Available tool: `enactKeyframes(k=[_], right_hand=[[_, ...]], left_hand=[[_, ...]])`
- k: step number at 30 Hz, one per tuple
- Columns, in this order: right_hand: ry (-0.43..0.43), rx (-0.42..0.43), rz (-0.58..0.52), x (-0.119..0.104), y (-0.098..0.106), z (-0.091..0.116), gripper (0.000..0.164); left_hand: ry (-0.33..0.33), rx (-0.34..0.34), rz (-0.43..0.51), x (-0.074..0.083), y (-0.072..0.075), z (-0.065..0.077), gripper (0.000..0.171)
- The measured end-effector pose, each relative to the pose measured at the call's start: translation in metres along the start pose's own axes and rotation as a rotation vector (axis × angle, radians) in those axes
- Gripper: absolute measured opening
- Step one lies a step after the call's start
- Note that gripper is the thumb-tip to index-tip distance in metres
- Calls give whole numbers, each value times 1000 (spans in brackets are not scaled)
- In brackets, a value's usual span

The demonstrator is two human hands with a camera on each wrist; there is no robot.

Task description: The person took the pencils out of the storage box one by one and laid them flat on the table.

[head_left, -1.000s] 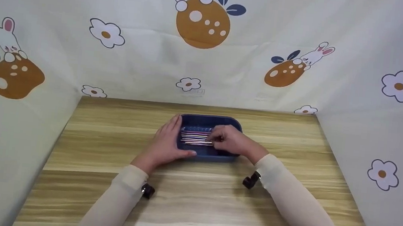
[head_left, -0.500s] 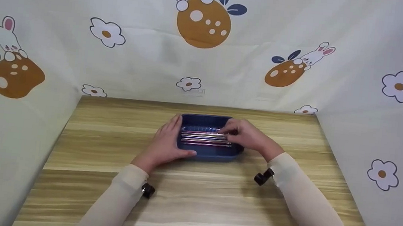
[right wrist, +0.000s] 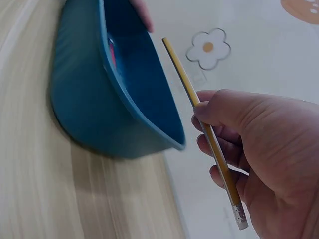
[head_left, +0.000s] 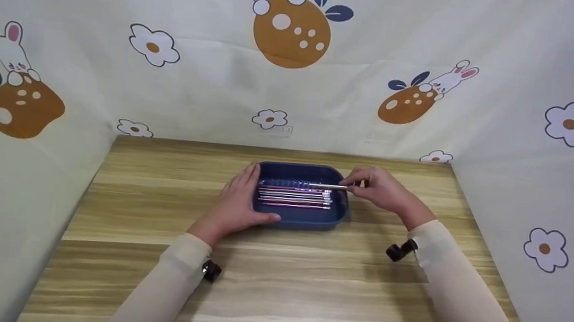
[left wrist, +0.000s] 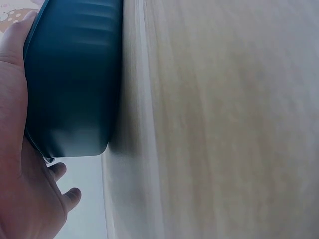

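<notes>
A blue plastic bin stands on the wooden table. In it lie several pencils side by side, their eraser ends to the right. My left hand grips the bin's left end, thumb on the front rim and fingers along the left side. In the left wrist view the left hand lies against the bin's wall. My right hand pinches a pencil over the bin's right rim. Seen from the right wrist, this pencil is yellow with a white eraser, between thumb and fingers.
Beside the pencils, a clear ridged strip shows inside the bin. The wooden table extends toward the person. A cloth printed with rabbits, oranges and flowers hangs behind and at both sides.
My right hand has moved right and slightly back, from inside the bin to its right rim, lifting one pencil from the row. The left hand has stayed on the bin.
</notes>
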State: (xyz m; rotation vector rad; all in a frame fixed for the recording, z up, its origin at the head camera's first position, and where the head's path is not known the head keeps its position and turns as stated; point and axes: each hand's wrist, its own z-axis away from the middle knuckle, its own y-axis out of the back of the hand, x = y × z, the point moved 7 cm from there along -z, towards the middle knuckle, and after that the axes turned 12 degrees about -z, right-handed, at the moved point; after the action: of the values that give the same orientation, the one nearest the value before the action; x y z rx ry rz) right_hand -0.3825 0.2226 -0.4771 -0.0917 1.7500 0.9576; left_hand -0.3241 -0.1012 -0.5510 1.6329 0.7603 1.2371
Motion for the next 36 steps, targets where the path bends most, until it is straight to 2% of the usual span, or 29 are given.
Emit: enactKeyframes(k=[5, 20, 31, 36], right_hand=[[-44, 27, 9, 7, 16, 10, 24], [-164, 39, 29, 27, 55, 30, 25], [-210, 43, 24, 41, 71, 37, 25], [-192, 44, 74, 46, 78, 38, 27]], left_hand=[[-5, -9, 6, 0, -2, -1, 148], [-3, -4, 16, -1, -2, -2, 145], [0, 3, 13, -1, -2, -1, 147], [3, -2, 20, 0, -2, -1, 146]])
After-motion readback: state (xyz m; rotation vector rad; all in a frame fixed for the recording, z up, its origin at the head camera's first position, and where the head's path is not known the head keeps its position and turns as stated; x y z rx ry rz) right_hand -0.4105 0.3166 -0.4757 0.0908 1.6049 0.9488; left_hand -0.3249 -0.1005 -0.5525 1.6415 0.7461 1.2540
